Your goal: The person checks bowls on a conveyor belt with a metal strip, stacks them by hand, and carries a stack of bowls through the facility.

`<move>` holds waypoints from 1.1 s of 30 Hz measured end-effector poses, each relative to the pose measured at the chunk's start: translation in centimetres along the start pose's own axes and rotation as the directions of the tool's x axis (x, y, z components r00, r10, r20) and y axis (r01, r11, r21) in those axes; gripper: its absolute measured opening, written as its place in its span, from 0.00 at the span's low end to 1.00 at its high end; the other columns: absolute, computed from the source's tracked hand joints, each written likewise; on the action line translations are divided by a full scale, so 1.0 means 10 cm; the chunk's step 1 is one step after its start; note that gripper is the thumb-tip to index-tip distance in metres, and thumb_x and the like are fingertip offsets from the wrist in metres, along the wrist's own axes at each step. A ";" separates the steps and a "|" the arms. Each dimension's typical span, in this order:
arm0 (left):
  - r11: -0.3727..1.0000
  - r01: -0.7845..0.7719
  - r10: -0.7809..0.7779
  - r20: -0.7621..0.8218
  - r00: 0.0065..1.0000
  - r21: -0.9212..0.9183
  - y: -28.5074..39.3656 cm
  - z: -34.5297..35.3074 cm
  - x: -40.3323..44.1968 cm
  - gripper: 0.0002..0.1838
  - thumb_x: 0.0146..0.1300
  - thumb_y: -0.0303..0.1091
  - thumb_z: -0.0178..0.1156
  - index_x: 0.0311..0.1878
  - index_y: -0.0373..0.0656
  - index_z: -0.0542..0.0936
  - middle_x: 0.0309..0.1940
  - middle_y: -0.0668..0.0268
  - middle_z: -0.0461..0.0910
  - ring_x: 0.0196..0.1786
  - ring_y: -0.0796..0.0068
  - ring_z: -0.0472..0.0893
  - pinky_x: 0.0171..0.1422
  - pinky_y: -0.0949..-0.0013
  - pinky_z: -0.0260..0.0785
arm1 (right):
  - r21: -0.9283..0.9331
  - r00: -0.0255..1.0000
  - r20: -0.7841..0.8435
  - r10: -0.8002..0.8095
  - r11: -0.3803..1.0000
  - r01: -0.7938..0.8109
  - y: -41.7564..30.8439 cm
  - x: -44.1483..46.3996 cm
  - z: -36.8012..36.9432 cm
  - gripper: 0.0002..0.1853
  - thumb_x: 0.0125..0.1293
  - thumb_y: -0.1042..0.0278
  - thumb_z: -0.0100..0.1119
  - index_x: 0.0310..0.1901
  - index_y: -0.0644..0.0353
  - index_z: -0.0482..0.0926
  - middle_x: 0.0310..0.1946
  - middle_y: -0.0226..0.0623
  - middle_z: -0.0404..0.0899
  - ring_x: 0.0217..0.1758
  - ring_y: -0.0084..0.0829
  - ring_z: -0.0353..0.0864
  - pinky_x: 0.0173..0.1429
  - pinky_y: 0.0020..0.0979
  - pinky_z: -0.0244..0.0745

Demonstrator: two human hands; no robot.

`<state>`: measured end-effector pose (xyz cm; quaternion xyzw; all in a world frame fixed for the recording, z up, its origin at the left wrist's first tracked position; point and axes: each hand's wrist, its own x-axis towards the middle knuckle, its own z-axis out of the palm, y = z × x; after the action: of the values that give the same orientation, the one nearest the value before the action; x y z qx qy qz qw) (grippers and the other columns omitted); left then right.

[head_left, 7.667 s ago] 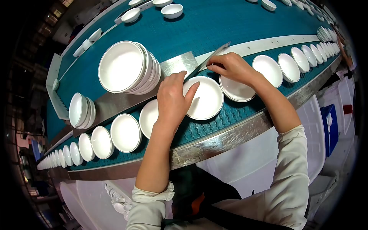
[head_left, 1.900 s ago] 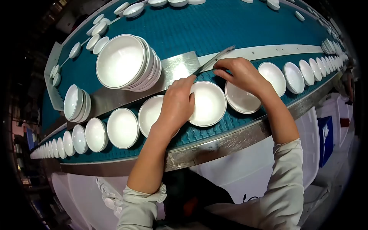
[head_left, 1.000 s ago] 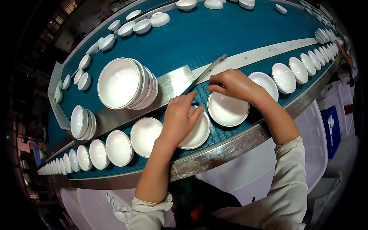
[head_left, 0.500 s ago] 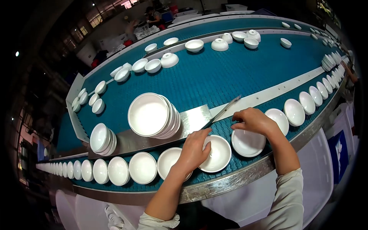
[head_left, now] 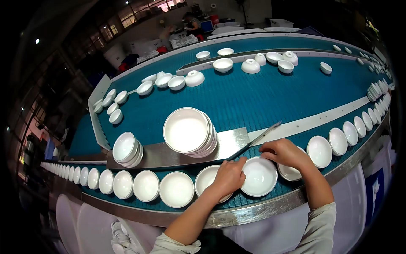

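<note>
My left hand (head_left: 230, 176) rests over the right side of a white bowl (head_left: 206, 178), its thumb apart from the fingers and nothing gripped. Beside its thumb, a larger-looking white bowl (head_left: 259, 177) lies face up on the green belt (head_left: 237, 200), between my two hands. My right hand (head_left: 284, 153) is at this bowl's upper right rim, fingers loosely curled with thumb apart, holding nothing visible. Its wrist partly covers another bowl (head_left: 289, 172). A thin dark strip with a pale end (head_left: 266, 134) slants behind both hands.
A tall bowl stack (head_left: 187, 130) and a smaller one (head_left: 125, 148) stand on a metal plate (head_left: 232, 140). White bowls line the near belt both ways. Scattered bowls (head_left: 194, 78) lie on the wide belt beyond. A metal edge (head_left: 249, 213) runs in front. A person (head_left: 193, 24) is far back.
The view has tilted upward, showing more of the far belt and room. Bowls on the near belt have shifted relative to my hands, which stay near the slanted strip.
</note>
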<state>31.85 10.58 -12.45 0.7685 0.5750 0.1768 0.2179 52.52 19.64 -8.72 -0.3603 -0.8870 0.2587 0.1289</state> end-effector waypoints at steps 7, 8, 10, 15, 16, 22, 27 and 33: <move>0.988 -0.142 0.121 -0.263 0.957 -0.064 0.05 -0.06 0.02 0.24 0.58 0.31 0.59 0.58 0.35 0.71 0.45 0.48 0.78 0.51 0.50 0.75 0.60 0.55 0.64 | -0.055 0.973 0.151 0.177 0.984 -0.170 0.14 -0.11 -0.15 0.24 0.50 0.53 0.70 0.44 0.62 0.83 0.38 0.46 0.84 0.43 0.43 0.83 0.49 0.37 0.76; 0.988 -0.140 0.119 -0.260 0.958 -0.066 0.07 -0.04 0.03 0.24 0.58 0.31 0.59 0.58 0.35 0.71 0.45 0.48 0.78 0.51 0.50 0.75 0.60 0.55 0.64 | -0.053 0.976 0.157 0.152 0.988 -0.145 0.12 -0.12 -0.16 0.21 0.51 0.55 0.70 0.43 0.61 0.83 0.37 0.46 0.84 0.43 0.44 0.83 0.49 0.38 0.76; 0.968 -0.237 0.207 -0.281 0.937 -0.078 0.07 -0.01 0.02 0.23 0.59 0.34 0.60 0.57 0.35 0.72 0.43 0.49 0.78 0.49 0.51 0.76 0.59 0.56 0.64 | -0.053 0.978 0.162 0.129 0.991 -0.122 0.10 -0.12 -0.11 0.19 0.52 0.57 0.69 0.41 0.60 0.84 0.36 0.46 0.84 0.42 0.45 0.83 0.48 0.39 0.76; 0.984 -0.159 0.150 -0.103 0.983 -0.083 0.18 0.01 0.01 0.24 0.59 0.38 0.61 0.57 0.37 0.72 0.32 0.51 0.78 0.39 0.53 0.77 0.55 0.59 0.64 | -0.160 0.996 0.083 -0.018 0.987 0.032 0.11 -0.01 0.10 0.10 0.53 0.65 0.65 0.36 0.59 0.83 0.31 0.46 0.82 0.35 0.47 0.82 0.40 0.41 0.75; 0.990 -0.128 0.123 -0.075 0.990 -0.063 0.16 0.03 0.00 0.24 0.59 0.37 0.60 0.57 0.37 0.72 0.30 0.51 0.78 0.38 0.54 0.77 0.54 0.59 0.64 | -0.153 0.995 0.101 -0.012 0.988 0.027 0.04 0.00 0.10 0.10 0.55 0.67 0.65 0.38 0.61 0.84 0.33 0.47 0.83 0.34 0.45 0.83 0.41 0.37 0.77; 1.000 -0.021 0.021 -0.059 0.998 0.001 -0.01 -0.01 -0.03 0.25 0.55 0.26 0.56 0.59 0.37 0.70 0.35 0.49 0.79 0.43 0.52 0.77 0.55 0.56 0.64 | -0.012 0.998 0.015 0.068 0.998 -0.068 -0.04 -0.04 -0.10 0.15 0.56 0.63 0.66 0.42 0.63 0.83 0.35 0.45 0.85 0.37 0.42 0.85 0.45 0.35 0.78; 0.992 -0.088 0.072 -0.165 0.984 -0.094 0.23 -0.14 0.07 0.22 0.58 0.30 0.58 0.56 0.36 0.73 0.48 0.49 0.79 0.52 0.51 0.76 0.61 0.57 0.64 | -0.083 0.957 0.207 0.203 0.978 -0.190 0.10 -0.17 -0.40 0.22 0.52 0.56 0.69 0.44 0.63 0.83 0.40 0.46 0.84 0.43 0.45 0.83 0.50 0.37 0.76; 0.985 -0.166 0.154 -0.176 0.972 -0.055 0.54 -0.09 0.20 0.23 0.59 0.38 0.63 0.55 0.37 0.75 0.42 0.54 0.81 0.49 0.54 0.78 0.58 0.58 0.65 | -0.121 0.978 0.172 0.118 0.988 -0.098 0.20 -0.22 -0.38 0.13 0.54 0.67 0.65 0.41 0.62 0.82 0.33 0.48 0.83 0.38 0.46 0.83 0.45 0.39 0.76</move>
<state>36.28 11.27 -8.79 0.7863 0.5215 0.2789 0.1791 56.82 20.66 -6.78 -0.3898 -0.8872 0.2464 0.0140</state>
